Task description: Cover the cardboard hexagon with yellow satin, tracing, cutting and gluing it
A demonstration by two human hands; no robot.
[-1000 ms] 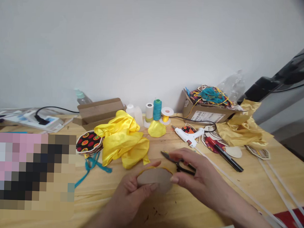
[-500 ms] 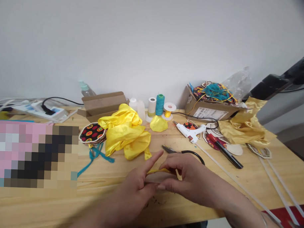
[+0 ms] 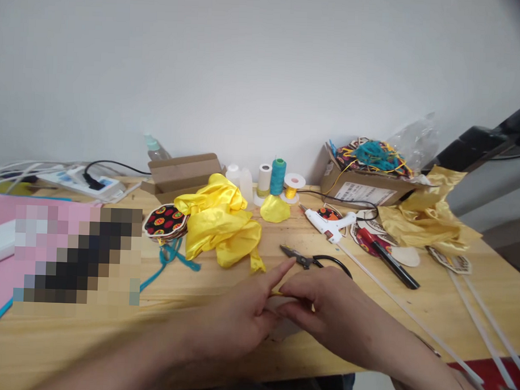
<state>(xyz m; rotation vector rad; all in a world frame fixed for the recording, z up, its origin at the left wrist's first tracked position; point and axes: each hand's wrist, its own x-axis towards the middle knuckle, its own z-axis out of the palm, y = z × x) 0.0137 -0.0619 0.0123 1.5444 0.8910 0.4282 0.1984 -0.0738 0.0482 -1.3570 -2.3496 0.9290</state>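
Both hands meet low over the wooden table around a small pale flat piece (image 3: pixel 284 329) with a yellow fabric edge. My left hand (image 3: pixel 234 316) grips its left side, index finger pointing up and away. From the right, my right hand (image 3: pixel 339 314) pinches the edge with bent fingers and thumb. Most of the piece is hidden by my fingers. Just beyond them lie black-handled scissors (image 3: pixel 305 259). A crumpled yellow satin cloth (image 3: pixel 225 228) rests farther back, and a small yellow fabric round (image 3: pixel 275 209) leans near the thread spools.
A white glue gun (image 3: pixel 330 225) lies right of the scissors, its long glue stick trailing forward. Beside it is a black marker (image 3: pixel 394 265) with a red cap. A cardboard box (image 3: pixel 362 187) of trimmings stands behind. Patterned octagonal pieces (image 3: pixel 165 221) lie left, near teal ribbon (image 3: pixel 169 257).
The view has shifted slightly. My hands are closer together, and the right fingers have curled farther over the piece, so less of its pale face shows.
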